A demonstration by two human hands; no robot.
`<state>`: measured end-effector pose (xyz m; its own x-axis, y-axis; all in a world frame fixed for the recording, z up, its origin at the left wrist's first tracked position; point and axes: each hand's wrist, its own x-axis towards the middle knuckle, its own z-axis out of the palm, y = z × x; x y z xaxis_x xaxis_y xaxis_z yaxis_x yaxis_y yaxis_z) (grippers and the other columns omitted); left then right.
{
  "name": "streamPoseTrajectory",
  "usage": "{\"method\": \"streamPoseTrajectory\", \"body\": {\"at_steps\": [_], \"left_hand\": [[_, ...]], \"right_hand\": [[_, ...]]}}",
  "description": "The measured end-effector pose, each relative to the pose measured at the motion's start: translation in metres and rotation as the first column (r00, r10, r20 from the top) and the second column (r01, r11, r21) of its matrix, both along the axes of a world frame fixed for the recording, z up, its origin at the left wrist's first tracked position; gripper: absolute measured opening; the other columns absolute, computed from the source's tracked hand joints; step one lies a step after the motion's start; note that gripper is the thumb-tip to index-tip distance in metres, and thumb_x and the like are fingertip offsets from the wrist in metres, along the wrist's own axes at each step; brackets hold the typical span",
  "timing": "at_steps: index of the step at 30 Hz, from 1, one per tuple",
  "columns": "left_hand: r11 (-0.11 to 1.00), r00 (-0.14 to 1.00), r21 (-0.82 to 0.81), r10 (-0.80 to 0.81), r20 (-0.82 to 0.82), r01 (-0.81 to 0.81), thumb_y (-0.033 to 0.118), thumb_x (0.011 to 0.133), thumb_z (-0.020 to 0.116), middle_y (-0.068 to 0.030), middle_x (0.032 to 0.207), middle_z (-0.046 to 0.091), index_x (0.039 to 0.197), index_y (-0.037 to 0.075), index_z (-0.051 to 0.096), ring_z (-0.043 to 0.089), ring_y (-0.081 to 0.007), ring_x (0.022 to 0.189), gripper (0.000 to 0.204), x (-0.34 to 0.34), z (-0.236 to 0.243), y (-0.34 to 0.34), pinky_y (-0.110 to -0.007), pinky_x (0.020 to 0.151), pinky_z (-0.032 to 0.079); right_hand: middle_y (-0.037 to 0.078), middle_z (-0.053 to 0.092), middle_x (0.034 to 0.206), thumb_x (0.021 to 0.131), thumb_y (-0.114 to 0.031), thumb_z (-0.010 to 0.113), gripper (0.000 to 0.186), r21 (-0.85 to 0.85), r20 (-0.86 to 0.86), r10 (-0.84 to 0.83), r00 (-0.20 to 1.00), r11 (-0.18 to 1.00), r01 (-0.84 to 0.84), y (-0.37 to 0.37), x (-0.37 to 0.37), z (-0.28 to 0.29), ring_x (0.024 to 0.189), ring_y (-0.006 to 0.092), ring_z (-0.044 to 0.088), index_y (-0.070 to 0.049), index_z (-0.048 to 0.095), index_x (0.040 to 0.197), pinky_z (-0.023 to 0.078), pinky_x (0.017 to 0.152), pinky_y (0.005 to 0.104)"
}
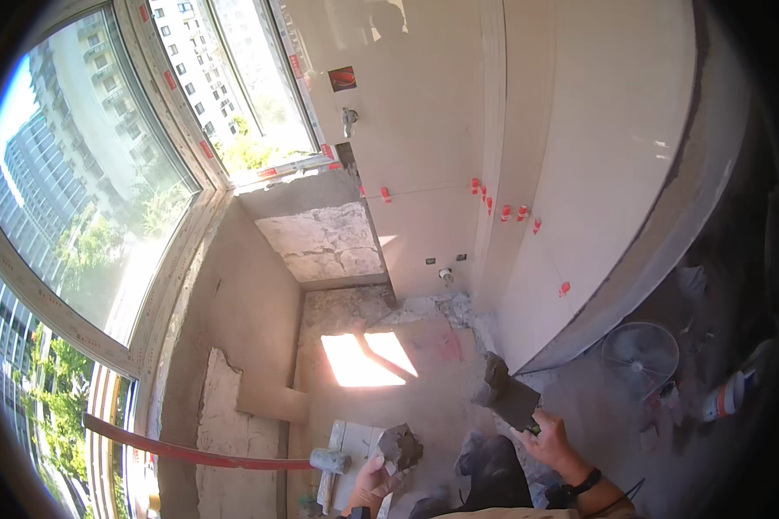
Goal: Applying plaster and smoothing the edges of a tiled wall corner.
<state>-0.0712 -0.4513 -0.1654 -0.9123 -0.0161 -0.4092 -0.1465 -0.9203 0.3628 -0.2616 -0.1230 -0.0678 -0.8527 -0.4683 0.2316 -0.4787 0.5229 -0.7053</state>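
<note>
At the lower middle, my left hand (371,481) is closed round a small light tile piece (377,451). A thick lump of grey mortar (401,447) sits on that piece. To the right, my right hand (549,442) grips a trowel (518,404) by its handle. More wet mortar (493,372) clings to the far end of the trowel blade. The trowel and the tile piece are apart. Beside my left hand lie pale tiles (338,432), partly hidden by the hand. A light grey cylindrical block (329,460) rests over their left edge.
A long red bar (208,458) reaches left from the grey block toward the large window (95,182). Tiled walls (433,130) with orange-red clips (506,212) rise ahead. A fan (640,359) and a white bucket (724,400) stand at the right on the dusty floor (329,406).
</note>
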Motion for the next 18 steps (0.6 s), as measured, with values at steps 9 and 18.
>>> {"method": "streamPoseTrajectory", "body": {"at_steps": [9,18], "left_hand": [[0.976,0.970,0.009,0.219,-0.105,-0.219,0.029,0.070,0.079,-0.0169,0.140,0.050,0.146,0.006,0.038,0.051,-0.0364,0.129,0.090,-0.172,0.051,-0.054,-0.048,0.111,0.040],[0.953,0.940,-0.023,0.292,-0.176,-0.301,0.032,0.069,0.081,-0.0146,0.135,0.053,0.145,0.008,0.039,0.053,-0.0356,0.125,0.090,-0.299,0.104,-0.155,-0.048,0.108,0.043]], "right_hand": [[0.021,0.064,0.078,0.071,-0.014,0.072,0.032,0.013,-0.174,0.213,0.961,0.977,-0.214,-0.103,-0.189,0.017,0.071,0.0428,0.064,0.000,0.061,0.098,0.052,0.060,0.0471],[0.020,0.066,0.082,0.074,-0.019,0.078,0.040,0.083,-0.099,0.320,0.942,0.946,-0.312,-0.236,-0.323,0.048,0.072,0.0413,0.065,0.000,0.063,0.106,0.053,0.063,0.0463]]}}
